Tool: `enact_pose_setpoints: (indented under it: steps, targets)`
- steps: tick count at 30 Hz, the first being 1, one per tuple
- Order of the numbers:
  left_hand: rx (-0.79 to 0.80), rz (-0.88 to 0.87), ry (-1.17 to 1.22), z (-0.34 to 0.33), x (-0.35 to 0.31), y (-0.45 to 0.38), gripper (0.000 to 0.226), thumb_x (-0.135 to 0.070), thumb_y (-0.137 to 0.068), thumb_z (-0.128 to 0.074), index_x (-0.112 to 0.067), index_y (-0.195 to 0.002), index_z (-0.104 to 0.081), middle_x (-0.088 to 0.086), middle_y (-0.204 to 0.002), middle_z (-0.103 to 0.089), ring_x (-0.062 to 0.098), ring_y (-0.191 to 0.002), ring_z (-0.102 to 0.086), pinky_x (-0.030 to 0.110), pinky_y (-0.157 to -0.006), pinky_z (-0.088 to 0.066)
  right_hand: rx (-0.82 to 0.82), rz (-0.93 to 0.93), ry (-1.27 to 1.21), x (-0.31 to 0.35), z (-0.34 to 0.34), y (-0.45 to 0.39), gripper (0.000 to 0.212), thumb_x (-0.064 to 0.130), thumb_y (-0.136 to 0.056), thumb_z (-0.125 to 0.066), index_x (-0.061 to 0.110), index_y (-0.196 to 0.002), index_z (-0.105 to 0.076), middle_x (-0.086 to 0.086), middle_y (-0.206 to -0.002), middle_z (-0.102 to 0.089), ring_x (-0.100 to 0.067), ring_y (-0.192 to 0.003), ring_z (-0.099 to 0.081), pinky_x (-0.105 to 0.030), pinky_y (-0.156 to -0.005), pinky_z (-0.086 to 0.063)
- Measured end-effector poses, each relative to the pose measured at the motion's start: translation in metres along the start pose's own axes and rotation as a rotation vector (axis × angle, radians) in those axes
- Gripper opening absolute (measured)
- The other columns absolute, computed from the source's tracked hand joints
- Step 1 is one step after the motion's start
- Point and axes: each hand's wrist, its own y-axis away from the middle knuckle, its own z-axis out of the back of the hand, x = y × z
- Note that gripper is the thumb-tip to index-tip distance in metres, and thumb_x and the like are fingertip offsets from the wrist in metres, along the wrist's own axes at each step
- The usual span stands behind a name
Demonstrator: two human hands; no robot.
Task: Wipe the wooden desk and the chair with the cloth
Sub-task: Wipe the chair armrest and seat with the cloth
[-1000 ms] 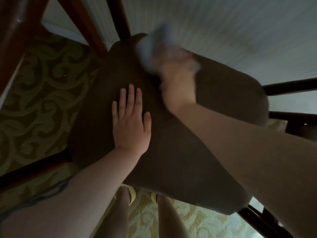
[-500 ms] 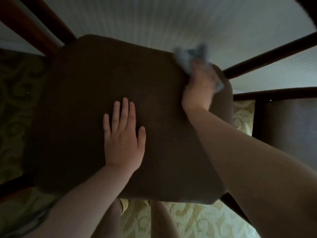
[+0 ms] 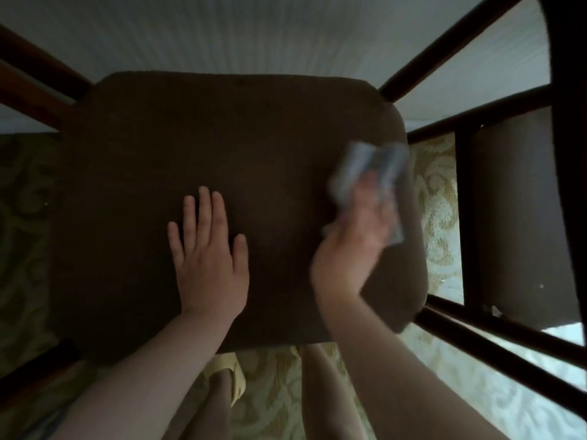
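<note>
The chair's dark brown padded seat (image 3: 222,147) fills the middle of the head view, seen from straight above. My left hand (image 3: 208,249) lies flat on the seat, palm down, fingers apart, holding nothing. My right hand (image 3: 355,236) is blurred by motion near the seat's right edge and grips a crumpled pale blue-grey cloth (image 3: 365,169), which presses on the fabric. The wooden desk is not in sight.
Dark wooden chair legs and rungs (image 3: 470,33) run out from the seat's corners. A second dark padded chair part (image 3: 521,217) stands at the right. Patterned yellow-green carpet (image 3: 441,201) lies below. My legs (image 3: 320,392) and a yellow slipper (image 3: 235,376) show under the seat's near edge.
My right hand has swept the cloth from the seat's far left corner, across the far edge, to the right edge nearer me. My left hand stayed flat on the seat. The camera shifted.
</note>
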Motion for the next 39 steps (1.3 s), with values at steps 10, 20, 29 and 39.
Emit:
enact_pose_setpoints:
  steps: [10,20,29,39]
  targets:
    - [0.109,-0.151,-0.081,0.010,0.054,0.033,0.068,-0.035,-0.098,-0.036,-0.023,-0.151,0.005,-0.005,-0.159,0.012,0.013,-0.146,0.016,0.041,-0.119,0.009,-0.141,-0.391,0.116,-0.046,0.020,0.012,0.072,-0.007,-0.083,-0.051,0.017,-0.149,-0.035,-0.003,-0.157,-0.032,-0.029,-0.148,-0.018,-0.048,-0.121,-0.009]
    - [0.115,-0.373,0.018,-0.008,0.011,0.037,0.065,-0.034,-0.099,-0.032,-0.024,-0.151,0.005,-0.006,-0.159,0.011,0.013,-0.147,0.014,0.038,-0.118,0.011,-0.212,-0.465,0.039,-0.042,0.015,0.076,0.073,-0.011,-0.083,-0.043,0.026,-0.147,-0.042,0.010,-0.154,-0.036,-0.019,-0.148,-0.017,-0.049,-0.119,-0.021]
    - [0.112,-0.404,-0.090,-0.009,0.040,0.040,0.067,-0.035,-0.099,-0.034,-0.024,-0.150,0.008,-0.005,-0.159,0.012,0.011,-0.146,0.017,0.040,-0.118,0.010,-0.143,-0.199,0.142,-0.085,0.013,0.111,0.056,0.002,-0.091,-0.045,0.021,-0.142,-0.048,0.003,-0.147,-0.047,-0.025,-0.142,-0.031,-0.052,-0.113,-0.030]
    - [0.084,-0.195,-0.094,0.002,0.082,0.036,0.070,-0.038,-0.097,-0.033,-0.025,-0.149,0.012,-0.003,-0.161,0.012,0.014,-0.147,0.016,0.040,-0.118,0.010,0.125,0.089,0.252,-0.049,-0.004,0.082,0.052,0.040,-0.098,-0.046,0.034,-0.148,-0.037,0.006,-0.159,-0.027,-0.027,-0.150,-0.004,-0.057,-0.118,-0.001]
